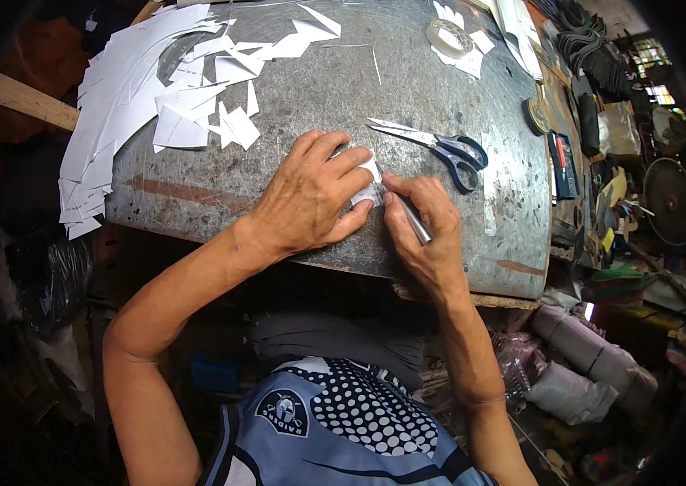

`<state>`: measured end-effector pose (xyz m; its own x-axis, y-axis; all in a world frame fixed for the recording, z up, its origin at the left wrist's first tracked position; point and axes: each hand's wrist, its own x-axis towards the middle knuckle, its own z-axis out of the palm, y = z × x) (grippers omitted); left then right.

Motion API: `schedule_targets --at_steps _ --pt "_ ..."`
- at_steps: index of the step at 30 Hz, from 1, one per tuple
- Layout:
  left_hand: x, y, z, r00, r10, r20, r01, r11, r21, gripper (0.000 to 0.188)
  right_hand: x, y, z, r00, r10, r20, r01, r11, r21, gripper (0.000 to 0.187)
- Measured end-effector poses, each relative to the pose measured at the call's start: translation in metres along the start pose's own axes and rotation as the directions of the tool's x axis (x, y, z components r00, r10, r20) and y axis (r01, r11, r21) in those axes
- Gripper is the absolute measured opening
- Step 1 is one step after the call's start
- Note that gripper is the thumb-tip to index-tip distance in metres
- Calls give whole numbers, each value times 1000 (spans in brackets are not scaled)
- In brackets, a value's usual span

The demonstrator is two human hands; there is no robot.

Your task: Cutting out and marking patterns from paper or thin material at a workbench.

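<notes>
My left hand (310,194) lies flat on the grey metal worktop (408,89), its fingers pressing down a small white paper piece (370,185). Most of that piece is hidden under the fingers. My right hand (428,231) is closed around a thin silver tool (416,223), a knife or pen, whose tip meets the paper's right edge. The two hands touch each other near the front edge of the top.
Blue-handled scissors (440,146) lie just beyond my right hand. White paper offcuts (189,97) pile up at the far left and hang over the edge. A tape roll (450,36) sits at the back right. Cluttered shelves and rolled material fill the right side.
</notes>
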<state>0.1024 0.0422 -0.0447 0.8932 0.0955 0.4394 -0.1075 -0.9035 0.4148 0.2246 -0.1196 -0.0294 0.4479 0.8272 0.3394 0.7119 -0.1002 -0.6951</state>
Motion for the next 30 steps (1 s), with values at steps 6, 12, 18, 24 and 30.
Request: schedule_targets --at_steps 6,12,18,24,30 --pt "-1 1 0 1000 -2 13 1 1000 20 32 0 0 1 1000 11 -15 -10 999 46 18" --pt "0 1 1 999 0 40 -2 1000 31 28 2 0 0 1000 13 -13 -12 999 45 18" --pt "-1 1 2 997 -3 78 0 999 36 27 1 2 1 1000 -20 -18 20 1000 24 19" --pt "0 1 3 996 -1 84 -3 999 51 28 0 0 -2 1000 -6 -1 6 1000 18 19" --pt "-1 1 3 996 0 88 -6 998 60 28 -2 -3 -2 1000 4 7 -4 1000 16 19"
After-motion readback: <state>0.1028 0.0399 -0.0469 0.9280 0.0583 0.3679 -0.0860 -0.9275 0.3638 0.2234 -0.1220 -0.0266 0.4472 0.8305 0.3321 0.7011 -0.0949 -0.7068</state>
